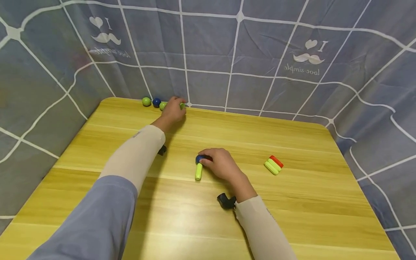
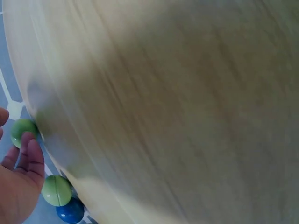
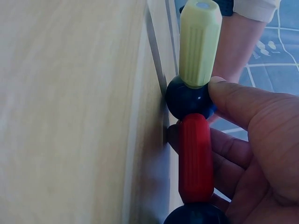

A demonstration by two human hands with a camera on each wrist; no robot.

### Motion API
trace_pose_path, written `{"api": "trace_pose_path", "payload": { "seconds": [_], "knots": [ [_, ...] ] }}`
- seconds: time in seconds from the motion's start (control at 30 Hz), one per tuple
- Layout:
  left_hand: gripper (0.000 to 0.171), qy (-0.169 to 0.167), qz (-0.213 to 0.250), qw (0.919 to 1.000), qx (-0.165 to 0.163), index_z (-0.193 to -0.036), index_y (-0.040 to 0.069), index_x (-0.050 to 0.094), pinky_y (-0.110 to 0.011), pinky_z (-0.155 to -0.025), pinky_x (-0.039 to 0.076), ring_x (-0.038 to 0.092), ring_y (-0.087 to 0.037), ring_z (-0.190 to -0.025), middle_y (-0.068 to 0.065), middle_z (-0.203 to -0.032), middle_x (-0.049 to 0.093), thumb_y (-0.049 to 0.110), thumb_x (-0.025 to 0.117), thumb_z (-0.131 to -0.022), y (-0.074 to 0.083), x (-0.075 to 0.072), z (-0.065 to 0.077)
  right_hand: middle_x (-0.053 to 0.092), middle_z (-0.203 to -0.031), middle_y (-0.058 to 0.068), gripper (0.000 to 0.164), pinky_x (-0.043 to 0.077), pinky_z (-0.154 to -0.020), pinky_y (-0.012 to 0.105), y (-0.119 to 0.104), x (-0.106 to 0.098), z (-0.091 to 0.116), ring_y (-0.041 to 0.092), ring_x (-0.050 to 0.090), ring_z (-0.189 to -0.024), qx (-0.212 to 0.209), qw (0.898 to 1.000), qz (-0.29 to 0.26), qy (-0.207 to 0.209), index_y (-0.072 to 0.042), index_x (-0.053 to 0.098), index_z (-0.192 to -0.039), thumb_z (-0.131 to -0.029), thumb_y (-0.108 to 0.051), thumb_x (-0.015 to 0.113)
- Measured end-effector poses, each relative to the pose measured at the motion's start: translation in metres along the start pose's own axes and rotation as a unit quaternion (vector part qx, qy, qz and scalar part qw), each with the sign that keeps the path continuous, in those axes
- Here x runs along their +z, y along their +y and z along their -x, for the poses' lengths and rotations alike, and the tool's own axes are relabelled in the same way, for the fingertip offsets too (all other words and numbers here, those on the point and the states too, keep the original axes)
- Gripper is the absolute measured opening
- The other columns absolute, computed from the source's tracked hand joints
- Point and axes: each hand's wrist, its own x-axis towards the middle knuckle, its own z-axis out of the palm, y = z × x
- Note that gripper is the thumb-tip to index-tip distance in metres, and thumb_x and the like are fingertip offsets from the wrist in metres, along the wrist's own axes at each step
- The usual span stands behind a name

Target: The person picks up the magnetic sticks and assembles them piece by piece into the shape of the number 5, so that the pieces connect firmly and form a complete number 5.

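Observation:
My right hand (image 1: pixel 224 164) holds a joined piece of balls and sticks, its thumb against a dark blue ball (image 3: pixel 189 97) and its other fingers behind. A yellow-green stick (image 3: pixel 200 44) and a red stick (image 3: pixel 195 158) stick out from opposite sides of that ball. Beyond the red stick shows a second dark blue ball (image 3: pixel 196 215). At the table's back edge, my left hand (image 1: pixel 173 110) grips a green ball (image 2: pixel 22 131) with its fingertips. Beside that hand lie another green ball (image 2: pixel 57 190) and a blue ball (image 2: pixel 70 211).
Farther left on the back edge sits one more green ball (image 1: pixel 146 101). Two yellow-green sticks (image 1: pixel 272 167) and a red stick (image 1: pixel 276 161) lie side by side on the right of the wooden table (image 1: pixel 292 216). A grey curtain (image 1: pixel 208 43) with white lines surrounds the table's back and sides.

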Motion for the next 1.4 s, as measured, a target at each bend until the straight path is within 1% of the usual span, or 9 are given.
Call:
{"api": "trace_pose_path", "payload": {
  "seconds": [0.27, 0.37, 0.4, 0.6, 0.63, 0.83, 1.07, 1.2, 1.4],
  "knots": [
    [0.045, -0.010, 0.000, 1.0000, -0.002, -0.140, 0.004, 0.053, -0.047, -0.110, 0.032, 0.041, -0.038, -0.130, -0.023, -0.142, 0.040, 0.012, 0.055, -0.096, -0.009, 0.003, 0.001, 0.069, -0.121, 0.001, 0.028, 0.045, -0.100, 0.038, 0.001, 0.002, 0.001, 0.021, 0.062, -0.114, 0.002, 1.000, 0.002, 0.003, -0.015, 0.071, -0.123, -0.098, -0.024, 0.066],
    [0.045, -0.015, -0.003, 0.9999, -0.001, -0.138, 0.004, 0.055, -0.049, -0.108, 0.034, 0.044, -0.040, -0.126, -0.024, -0.138, 0.043, 0.014, 0.059, -0.094, -0.013, 0.006, -0.003, 0.069, -0.121, 0.001, 0.028, 0.045, -0.100, 0.038, 0.002, 0.002, 0.001, 0.021, 0.062, -0.115, 0.005, 1.000, 0.005, 0.002, -0.016, 0.071, -0.124, -0.098, -0.025, 0.065],
    [0.044, -0.012, -0.010, 0.9999, 0.006, -0.136, 0.005, 0.057, -0.048, -0.107, 0.035, 0.046, -0.039, -0.124, -0.023, -0.135, 0.046, 0.015, 0.061, -0.093, -0.020, 0.010, -0.010, 0.069, -0.122, 0.001, 0.028, 0.045, -0.100, 0.038, 0.002, 0.003, 0.001, 0.021, 0.062, -0.115, 0.007, 1.000, 0.005, 0.002, -0.016, 0.071, -0.124, -0.098, -0.025, 0.065],
    [0.041, -0.018, -0.020, 0.9995, 0.017, -0.130, 0.004, 0.061, -0.047, -0.105, 0.037, 0.048, -0.038, -0.120, -0.022, -0.126, 0.053, 0.014, 0.064, -0.091, -0.022, 0.013, -0.010, 0.069, -0.121, 0.001, 0.028, 0.045, -0.100, 0.038, 0.002, 0.002, 0.001, 0.021, 0.062, -0.115, 0.006, 1.000, 0.002, 0.001, -0.016, 0.071, -0.124, -0.098, -0.025, 0.065],
    [0.041, -0.022, -0.013, 0.9996, 0.014, -0.132, 0.002, 0.060, -0.047, -0.106, 0.037, 0.048, -0.038, -0.121, -0.022, -0.128, 0.053, 0.012, 0.063, -0.091, -0.017, 0.009, -0.004, 0.069, -0.121, 0.001, 0.028, 0.045, -0.100, 0.038, 0.002, 0.002, 0.001, 0.021, 0.062, -0.115, 0.004, 1.000, 0.003, 0.002, -0.016, 0.071, -0.123, -0.098, -0.025, 0.065],
    [0.044, -0.014, 0.025, 0.9988, 0.040, -0.134, -0.002, 0.057, -0.045, -0.106, 0.038, 0.048, -0.038, -0.123, -0.024, -0.131, 0.054, 0.011, 0.063, -0.093, -0.018, 0.008, 0.008, 0.069, -0.121, 0.001, 0.028, 0.046, -0.100, 0.037, 0.004, 0.004, 0.001, 0.020, 0.062, -0.114, -0.005, 1.000, 0.008, 0.004, -0.016, 0.071, -0.123, -0.098, -0.025, 0.065],
    [0.047, -0.036, 0.168, 0.9851, -0.010, -0.141, 0.000, 0.050, -0.042, -0.092, 0.050, 0.051, -0.035, -0.120, -0.020, -0.135, 0.048, 0.014, 0.061, -0.098, -0.016, -0.001, 0.036, 0.069, -0.120, 0.002, 0.027, 0.046, -0.099, 0.037, 0.002, 0.004, 0.001, 0.020, 0.062, -0.113, -0.006, 1.000, 0.007, 0.007, -0.014, 0.071, -0.123, -0.098, -0.025, 0.065],
    [0.048, -0.041, 0.180, 0.9827, -0.018, -0.143, 0.002, 0.049, -0.042, -0.090, 0.050, 0.050, -0.037, -0.122, -0.019, -0.138, 0.047, 0.014, 0.060, -0.098, -0.017, -0.009, 0.053, 0.070, -0.119, 0.002, 0.027, 0.047, -0.098, 0.037, 0.000, 0.004, 0.002, 0.020, 0.063, -0.112, -0.008, 1.000, 0.008, 0.007, -0.015, 0.071, -0.122, -0.098, -0.024, 0.064],
    [0.047, -0.056, 0.197, 0.9788, -0.001, -0.141, 0.000, 0.049, -0.047, -0.097, 0.045, 0.050, -0.040, -0.120, -0.021, -0.137, 0.047, 0.009, 0.059, -0.097, -0.012, -0.019, 0.071, 0.069, -0.119, 0.001, 0.027, 0.047, -0.098, 0.037, 0.001, 0.004, 0.002, 0.020, 0.063, -0.112, -0.003, 1.000, 0.012, 0.010, -0.015, 0.071, -0.122, -0.098, -0.025, 0.065]
  ]
}}
